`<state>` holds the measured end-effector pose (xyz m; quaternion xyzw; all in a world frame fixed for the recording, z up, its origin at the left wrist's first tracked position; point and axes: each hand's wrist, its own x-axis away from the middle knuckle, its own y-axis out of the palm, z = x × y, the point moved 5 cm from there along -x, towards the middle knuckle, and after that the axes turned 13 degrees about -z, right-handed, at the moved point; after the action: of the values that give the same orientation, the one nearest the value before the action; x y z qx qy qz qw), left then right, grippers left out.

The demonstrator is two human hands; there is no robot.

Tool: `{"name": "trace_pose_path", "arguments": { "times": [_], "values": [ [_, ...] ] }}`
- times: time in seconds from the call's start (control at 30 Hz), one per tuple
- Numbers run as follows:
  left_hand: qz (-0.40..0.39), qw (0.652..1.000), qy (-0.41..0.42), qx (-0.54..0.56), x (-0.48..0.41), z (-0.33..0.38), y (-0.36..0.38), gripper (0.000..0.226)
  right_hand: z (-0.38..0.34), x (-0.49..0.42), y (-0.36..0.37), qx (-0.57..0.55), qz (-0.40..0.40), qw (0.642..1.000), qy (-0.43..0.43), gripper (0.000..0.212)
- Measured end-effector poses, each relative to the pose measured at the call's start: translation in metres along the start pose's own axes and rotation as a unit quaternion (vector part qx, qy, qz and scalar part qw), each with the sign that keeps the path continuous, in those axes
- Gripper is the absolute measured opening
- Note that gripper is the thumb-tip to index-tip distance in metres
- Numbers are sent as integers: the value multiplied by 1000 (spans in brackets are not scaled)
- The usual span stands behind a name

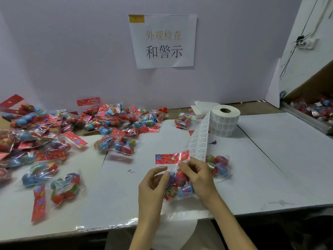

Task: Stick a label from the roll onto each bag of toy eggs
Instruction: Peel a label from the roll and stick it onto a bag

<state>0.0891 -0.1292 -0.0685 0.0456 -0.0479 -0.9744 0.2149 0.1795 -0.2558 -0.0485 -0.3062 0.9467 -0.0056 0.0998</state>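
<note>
Firstly, bag (177, 184): held at centre, over the near edge of the table (270, 159); clear, crinkly, glossy film.
Eggs (180, 177): smooth ovals packed inside the bag, in red, blue and lilac, some with printed patterns.
Header (172, 158): flat red card band with flower print and a round punched hole, standing upright on top of the bag.
Left hand (153, 184): thumb and fingers pinch the bag's left edge just under the header.
Right hand (200, 177): fingers curl round the bag's upper right; whether a label lies under them cannot be told.
Strip (198, 139): white backing paper with rows of small printed labels, running from the roll down behind the header to the right hand.
Roll (225, 121): thick white paper cylinder with a brown core, standing on end at the back right.
Second bag (219, 166): lying just right of the right hand.
Pile (54, 134): many similar bags heaped on the left.
Table: covered in flat white sheets.
Sign (163, 41): white paper on the pale wall.
Box (310, 105): at far right, holding more bags.
</note>
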Motion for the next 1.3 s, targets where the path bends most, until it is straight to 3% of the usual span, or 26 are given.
{"name": "trace_pose_path", "arguments": {
  "times": [0.17,0.27,0.33,0.43,0.5,0.57,0.67,0.8,0.93,1.03,1.17,1.3],
  "values": [
    [-6,999,-9,34,-1,-2,-3,20,1,-1,0,23,8,1000,-3,20],
    [11,997,-12,82,-1,-3,-6,26,-2,0,-2,-3,31,999,-23,20],
    [34,991,-23,127,-1,-5,-9,31,-7,5,-13,22,132,989,-68,19],
    [45,964,-67,254,-3,-9,-14,35,-11,20,-31,90,314,940,-94,9],
    [44,951,-90,292,-8,-7,-23,35,-10,23,-36,127,365,919,-78,16],
    [70,960,-81,258,-17,-3,-35,28,-10,19,-34,192,363,910,-53,25],
    [141,985,-42,92,-28,9,-53,39,-8,13,-26,333,339,880,12,43],
    [156,985,21,-75,-37,13,-60,48,3,7,-24,371,275,879,116,64],
    [133,984,19,-119,-36,4,-58,62,2,8,-25,313,270,909,56,50],
    [164,971,45,-168,-31,8,-60,71,-5,10,-21,224,234,945,-27,44],
    [176,945,135,-240,-26,23,-53,49,-8,8,-10,172,141,972,-71,42],
    [62,952,191,-229,-23,26,-35,34,0,7,-13,130,97,984,-68,35]
  ]
}}
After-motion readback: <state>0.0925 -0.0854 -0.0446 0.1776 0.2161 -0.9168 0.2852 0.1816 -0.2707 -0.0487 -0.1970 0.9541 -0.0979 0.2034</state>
